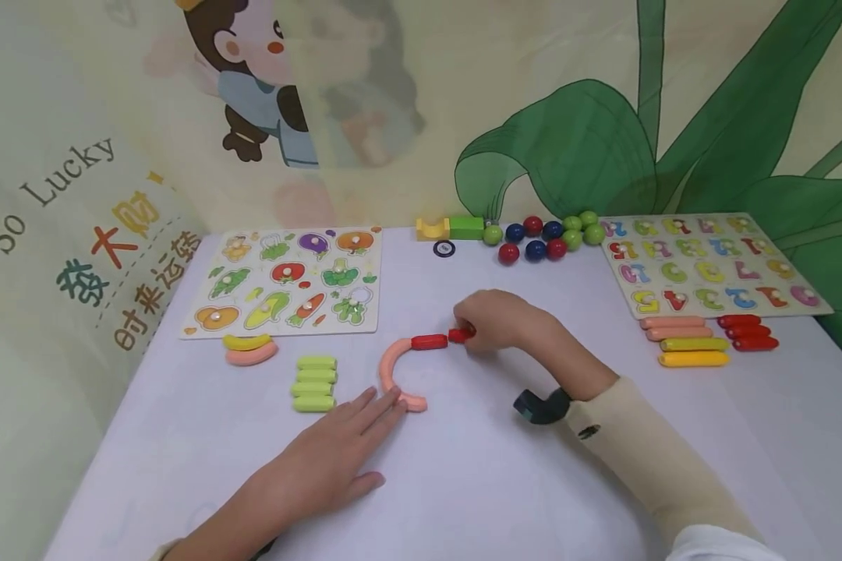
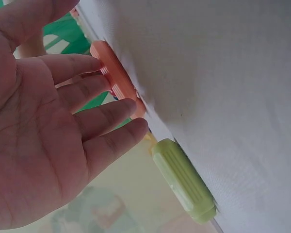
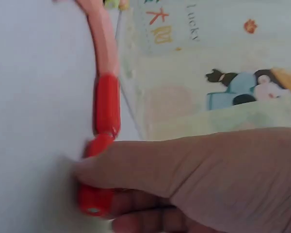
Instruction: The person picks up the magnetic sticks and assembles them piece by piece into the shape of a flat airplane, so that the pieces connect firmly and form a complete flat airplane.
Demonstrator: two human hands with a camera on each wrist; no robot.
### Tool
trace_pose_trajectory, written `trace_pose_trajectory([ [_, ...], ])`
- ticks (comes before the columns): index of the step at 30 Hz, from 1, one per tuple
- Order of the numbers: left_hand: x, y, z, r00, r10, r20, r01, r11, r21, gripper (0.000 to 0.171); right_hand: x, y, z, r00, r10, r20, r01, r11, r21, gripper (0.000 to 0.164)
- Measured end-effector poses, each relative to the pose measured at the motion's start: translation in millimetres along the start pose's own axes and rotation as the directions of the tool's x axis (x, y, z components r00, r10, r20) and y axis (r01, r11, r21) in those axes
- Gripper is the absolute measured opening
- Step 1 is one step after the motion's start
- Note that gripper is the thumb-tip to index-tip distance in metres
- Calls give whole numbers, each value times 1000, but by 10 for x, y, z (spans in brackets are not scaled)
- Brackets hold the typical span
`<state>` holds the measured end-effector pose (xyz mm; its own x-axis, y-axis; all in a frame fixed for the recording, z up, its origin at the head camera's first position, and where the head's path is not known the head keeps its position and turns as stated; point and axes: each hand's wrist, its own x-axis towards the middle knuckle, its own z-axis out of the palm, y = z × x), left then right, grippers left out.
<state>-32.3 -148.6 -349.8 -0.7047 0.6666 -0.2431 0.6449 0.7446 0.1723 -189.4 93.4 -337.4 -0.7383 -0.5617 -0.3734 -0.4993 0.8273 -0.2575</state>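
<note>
**Joining step in hand; the fit is not yet made**

Head view: I find a curved pink rod (image 1: 389, 362) on the white table (image 1: 505, 483), between the two hands. It touches a short red rod (image 1: 429, 341) at its upper end. The left hand (image 1: 340, 448) lies flat, fingers extended, tips on the lower bend, gripping nothing. The right hand (image 1: 494, 321) pinches a second red rod (image 1: 456, 336), in line with the first; a narrow gap shows between their ends. Stock noted: four light-green rods (image 1: 314, 387) left of the curve, three more red rods (image 1: 749, 332) at far right.

Left wrist view: I confirm the palm is spread and the fingers near straight, their tips at the curved pink rod. Whether that rod is one length or two I cannot tell.

Right wrist view: the thumb is laid across the second red rod, with fingers curled behind it. Its end sits close to the first, slightly out of line; contact cannot be certified from here.

My judgement: the step is extending the run by one length. The next move calls for squaring the ends and closing that gap while the left hand steadies the curve.
</note>
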Motion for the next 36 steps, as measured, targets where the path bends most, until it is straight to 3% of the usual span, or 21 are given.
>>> trace_pose_trajectory([
  [3, -1, 7, 15, 1000, -4, 7, 4, 1000, 7, 85, -250, -6, 104, 997, -20, 70, 16, 999, 49, 18],
  [6, 4, 11, 21, 1000, -5, 8, 5, 1000, 19, 85, -375, -65, 197, 994, -69, 80, 62, 995, 82, 18],
  [10, -2, 12, 12, 1000, 0, -3, 1, 1000, 19, 85, -373, -244, 321, 984, -176, -2, 175, 982, 76, 17],
  [15, -17, 12, 3, 1000, 5, -12, -5, 1000, 16, 84, -334, -441, 464, 940, -321, -112, 325, 945, 17, 19],
  [22, -26, 9, 6, 1000, -8, -2, 8, 1000, 12, 85, -358, -404, 453, 943, -323, -83, 328, 943, 55, 16],
  [29, -23, 1, 5, 1000, -7, 3, 6, 1000, 13, 84, -343, -425, 475, 920, -377, -104, 386, 918, 93, 16],
  [36, -9, -8, 13, 1000, -12, 18, 12, 1000, 9, 86, -427, -301, 340, 962, -267, -57, 273, 955, 119, 15],
])
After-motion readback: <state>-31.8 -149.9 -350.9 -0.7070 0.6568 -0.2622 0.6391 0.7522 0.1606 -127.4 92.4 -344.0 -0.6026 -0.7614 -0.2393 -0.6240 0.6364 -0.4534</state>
